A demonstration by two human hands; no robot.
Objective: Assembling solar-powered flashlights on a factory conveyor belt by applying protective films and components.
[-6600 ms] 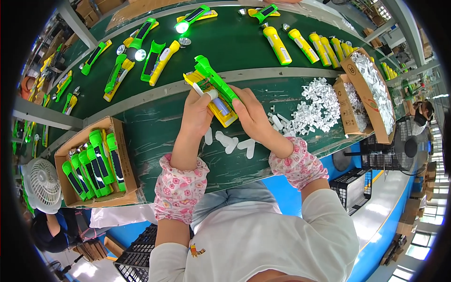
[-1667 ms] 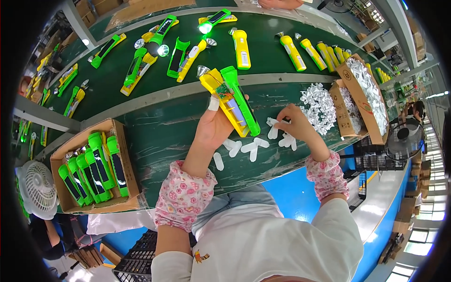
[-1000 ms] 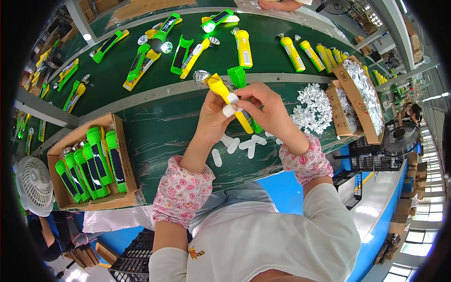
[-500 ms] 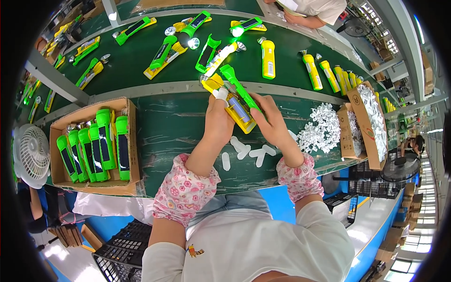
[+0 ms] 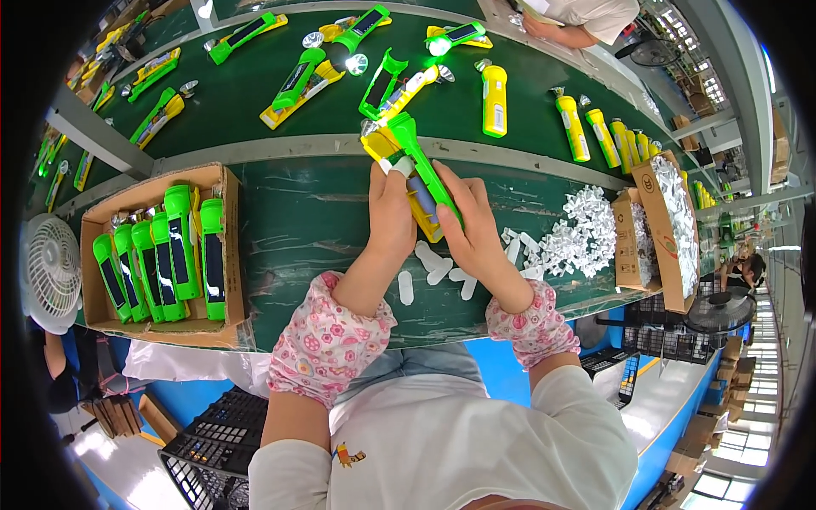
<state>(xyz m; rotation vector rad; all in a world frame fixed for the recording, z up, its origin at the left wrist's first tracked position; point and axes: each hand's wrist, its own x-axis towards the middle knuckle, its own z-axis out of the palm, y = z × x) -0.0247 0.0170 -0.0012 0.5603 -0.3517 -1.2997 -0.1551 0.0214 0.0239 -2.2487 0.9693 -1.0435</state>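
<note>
Both hands grip a long green-and-yellow plastic flashlight [image 5: 414,183] above the far edge of the green table [image 5: 323,221]: left hand [image 5: 391,212] wrapped beside it, right hand [image 5: 467,225] clasping underneath. Small white plastic pieces [image 5: 438,272] lie below; a cardboard box [image 5: 161,246] sits at the left edge.

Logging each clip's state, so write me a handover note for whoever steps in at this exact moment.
Left hand and right hand: both grip one yellow-and-green flashlight above the green bench.
White plastic caps lie loose under the hands; a bigger pile sits to the right.
Done: cardboard box on the left holds green flashlights.
Left: more flashlights on the conveyor belt.
</note>
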